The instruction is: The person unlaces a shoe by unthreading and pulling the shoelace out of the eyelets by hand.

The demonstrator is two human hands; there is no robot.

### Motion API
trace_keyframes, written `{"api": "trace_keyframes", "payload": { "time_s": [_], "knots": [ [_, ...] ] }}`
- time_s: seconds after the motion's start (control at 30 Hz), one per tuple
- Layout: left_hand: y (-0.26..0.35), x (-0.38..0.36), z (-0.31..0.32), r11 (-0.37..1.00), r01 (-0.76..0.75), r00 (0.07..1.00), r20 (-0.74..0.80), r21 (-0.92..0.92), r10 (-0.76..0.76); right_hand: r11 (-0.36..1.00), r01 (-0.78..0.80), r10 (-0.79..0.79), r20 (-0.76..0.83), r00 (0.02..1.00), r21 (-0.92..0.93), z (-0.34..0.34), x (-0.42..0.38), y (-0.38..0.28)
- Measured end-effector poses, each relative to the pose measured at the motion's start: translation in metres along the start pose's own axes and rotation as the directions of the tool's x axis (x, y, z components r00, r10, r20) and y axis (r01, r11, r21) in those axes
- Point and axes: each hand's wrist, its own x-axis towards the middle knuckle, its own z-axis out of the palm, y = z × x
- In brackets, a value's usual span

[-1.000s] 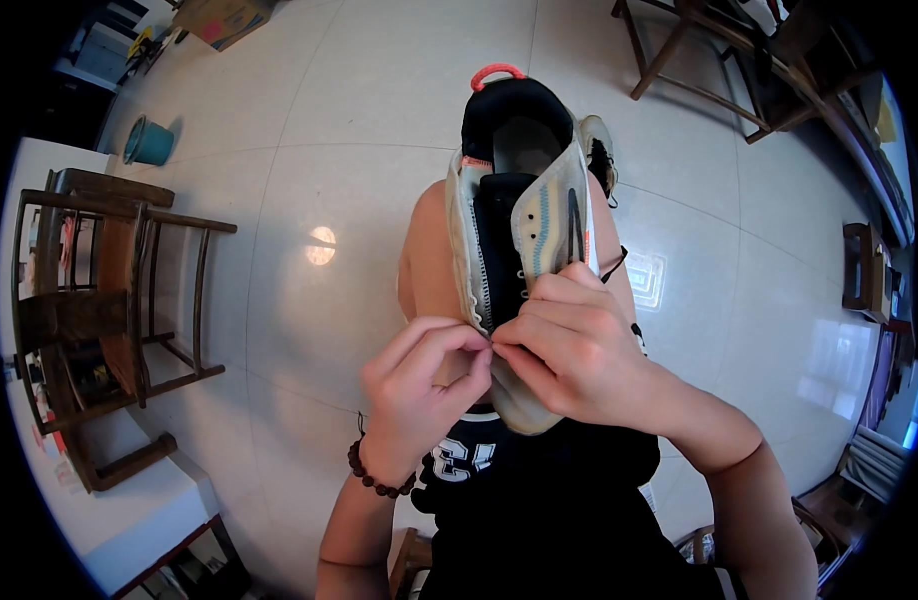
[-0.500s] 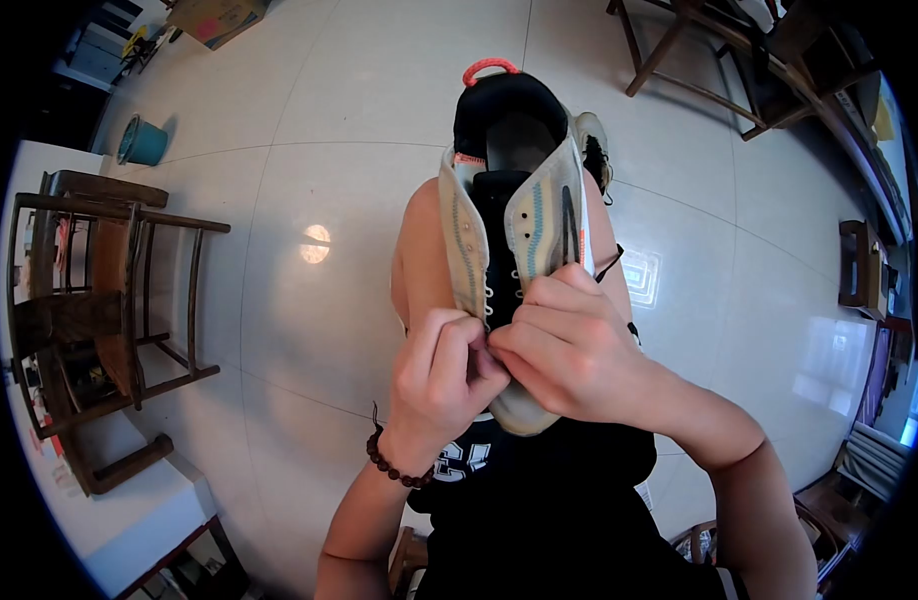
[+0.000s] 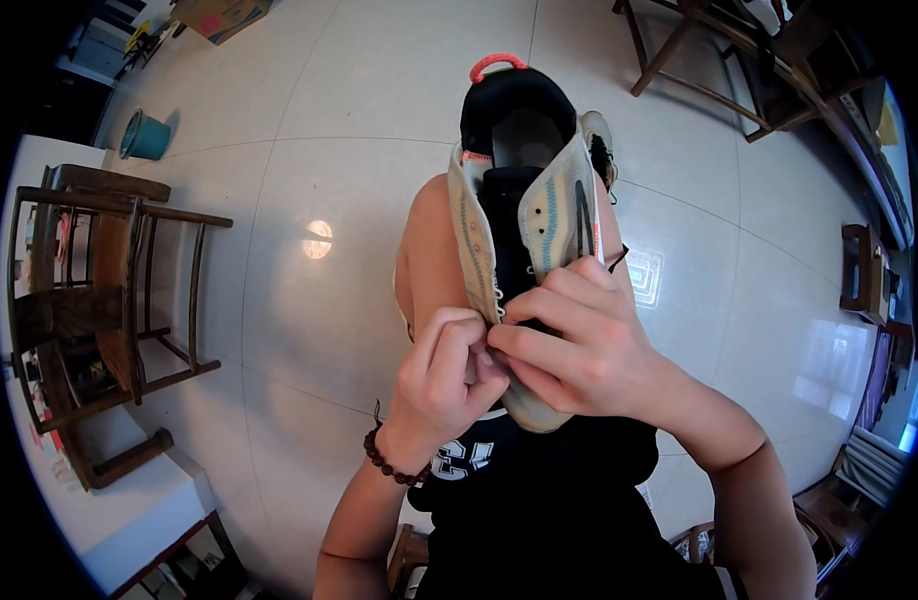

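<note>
A pale sneaker (image 3: 551, 215) with blue stitching, a black lining and a red heel loop lies across my lap, toe toward me. Its upper eyelets hold no lace, and small white loops line the opening. My left hand (image 3: 444, 372) is closed on the left edge of the shoe near the toe. Right beside it, my right hand (image 3: 577, 340) has thumb and forefinger pinched at the lower end of the opening; what sits between those fingertips is hidden. A thin black cord (image 3: 620, 258) sticks out beyond the right hand.
Another shoe (image 3: 599, 140) with black laces is on the tiled floor (image 3: 349, 90) behind the sneaker. A wooden chair (image 3: 109, 290) stands at left near a teal bucket (image 3: 146, 136). More wooden furniture (image 3: 679, 50) is at upper right, and a cardboard box (image 3: 219, 15) at the top.
The sneaker has shifted slightly to the right in view. My right hand's fingers have lifted and spread a little, while its fingertips stay by my left hand at the lower opening.
</note>
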Motion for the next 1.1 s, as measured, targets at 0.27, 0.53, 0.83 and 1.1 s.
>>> {"api": "trace_keyframes", "payload": {
  "time_s": [0.27,0.53,0.83,1.1],
  "knots": [
    [-0.006,-0.003,-0.004,0.993,0.038,0.999,-0.024,-0.108,-0.040,0.999,0.010,-0.007,-0.073,0.997,0.032,0.007,-0.002,0.004],
    [0.001,0.002,-0.018,0.999,-0.017,1.000,-0.015,-0.040,0.017,0.995,-0.006,0.008,-0.027,1.000,0.102,0.004,-0.004,0.005],
    [-0.004,0.005,-0.021,0.975,-0.220,0.975,0.029,0.035,0.219,0.991,-0.042,0.042,0.001,0.999,0.127,0.001,-0.004,0.003],
    [0.006,0.009,-0.017,0.964,-0.242,0.970,0.013,0.112,0.242,0.993,-0.029,0.031,-0.014,0.999,0.118,0.003,-0.005,0.004]
  ]
}}
